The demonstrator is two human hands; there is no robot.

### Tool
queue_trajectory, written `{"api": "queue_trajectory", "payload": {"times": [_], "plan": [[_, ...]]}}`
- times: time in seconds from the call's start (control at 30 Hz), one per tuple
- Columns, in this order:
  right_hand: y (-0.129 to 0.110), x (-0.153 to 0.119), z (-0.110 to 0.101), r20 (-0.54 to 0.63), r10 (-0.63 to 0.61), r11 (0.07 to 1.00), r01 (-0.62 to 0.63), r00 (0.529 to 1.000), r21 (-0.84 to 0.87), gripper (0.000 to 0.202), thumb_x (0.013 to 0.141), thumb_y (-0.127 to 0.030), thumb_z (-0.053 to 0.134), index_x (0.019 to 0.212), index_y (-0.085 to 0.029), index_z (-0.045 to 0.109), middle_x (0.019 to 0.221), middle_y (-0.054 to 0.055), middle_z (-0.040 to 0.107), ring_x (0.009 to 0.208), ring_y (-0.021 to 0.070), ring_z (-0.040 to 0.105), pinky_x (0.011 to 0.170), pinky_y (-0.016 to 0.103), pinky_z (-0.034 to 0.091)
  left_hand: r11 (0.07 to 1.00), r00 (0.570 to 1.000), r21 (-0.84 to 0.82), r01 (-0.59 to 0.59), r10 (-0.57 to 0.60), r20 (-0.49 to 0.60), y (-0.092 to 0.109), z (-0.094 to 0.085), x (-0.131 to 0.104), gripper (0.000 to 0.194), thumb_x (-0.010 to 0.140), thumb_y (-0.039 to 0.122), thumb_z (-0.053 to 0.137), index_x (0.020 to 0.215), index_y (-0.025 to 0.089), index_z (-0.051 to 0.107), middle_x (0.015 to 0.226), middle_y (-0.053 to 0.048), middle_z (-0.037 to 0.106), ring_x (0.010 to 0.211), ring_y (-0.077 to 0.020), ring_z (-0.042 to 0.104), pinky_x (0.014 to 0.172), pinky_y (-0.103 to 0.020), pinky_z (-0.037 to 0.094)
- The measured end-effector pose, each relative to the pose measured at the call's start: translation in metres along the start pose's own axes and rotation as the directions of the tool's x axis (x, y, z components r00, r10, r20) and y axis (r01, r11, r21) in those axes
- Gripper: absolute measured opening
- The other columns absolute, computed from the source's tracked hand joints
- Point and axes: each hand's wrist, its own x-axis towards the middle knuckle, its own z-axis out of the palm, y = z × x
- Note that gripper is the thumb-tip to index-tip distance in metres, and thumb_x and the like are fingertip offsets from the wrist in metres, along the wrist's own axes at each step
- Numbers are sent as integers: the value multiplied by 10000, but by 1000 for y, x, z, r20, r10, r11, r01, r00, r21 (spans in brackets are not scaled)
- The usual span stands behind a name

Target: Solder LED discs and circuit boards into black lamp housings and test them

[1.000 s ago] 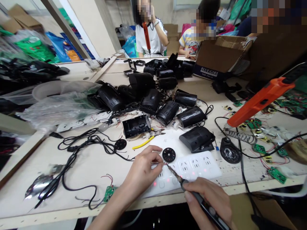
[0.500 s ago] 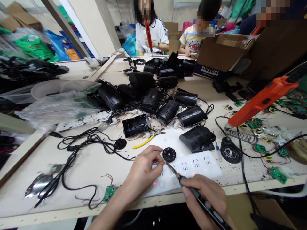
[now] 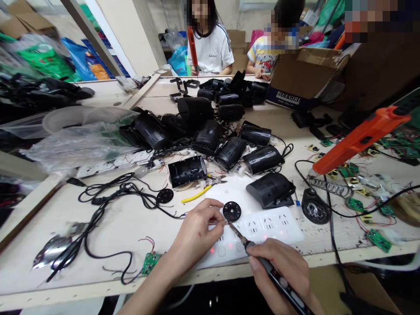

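Jutting from right grip (image 3: 284, 271), soldering iron (image 3: 269, 267) (slanted)

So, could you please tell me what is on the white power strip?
A black disc meets the power strip's far edge; the left hand and soldering iron are over it. Whatever the hand covers cannot be seen.

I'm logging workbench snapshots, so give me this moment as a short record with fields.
left hand: pinches thin wires
right hand: holds a soldering iron, tip near the wires
beside the left fingertips: round black disc
under the hands: white power strip, red lights lit
beyond: yellow-handled pliers, black housings
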Motion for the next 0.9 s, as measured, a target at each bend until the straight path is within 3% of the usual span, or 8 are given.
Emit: {"api": "queue_trajectory", "payload": {"times": [0.2,0.5,0.9], "plan": [[-1,-2,-4,-20,8,998,-9,1000,-56,180,842,-94,581,991,-185,627,753,16,678,670,145,667,646,256,545,1000,1000,-3,5,-5,-5,-1,-1,0,175,743,86,543,685,173,683,1053,-85,657,974,-188,669,780,-241,557],[1,2,3,-20,-10,1000,10,1000,25,212,826,-43,574,998,-162,612,716,21,651,601,132,623,566,246,507,1000,1000,5,-20,20,-11,-3,2,-1,178,737,82,535,679,171,678,1035,-93,656,987,-193,666,754,-235,562],[-1,2,3,-13,-34,999,34,999,8,189,835,-35,571,983,-145,615,714,27,650,596,133,595,574,263,487,1000,999,26,-12,13,-42,-2,4,-1,185,712,48,546,658,177,666,1027,-76,658,963,-185,669,743,-232,560]]}}
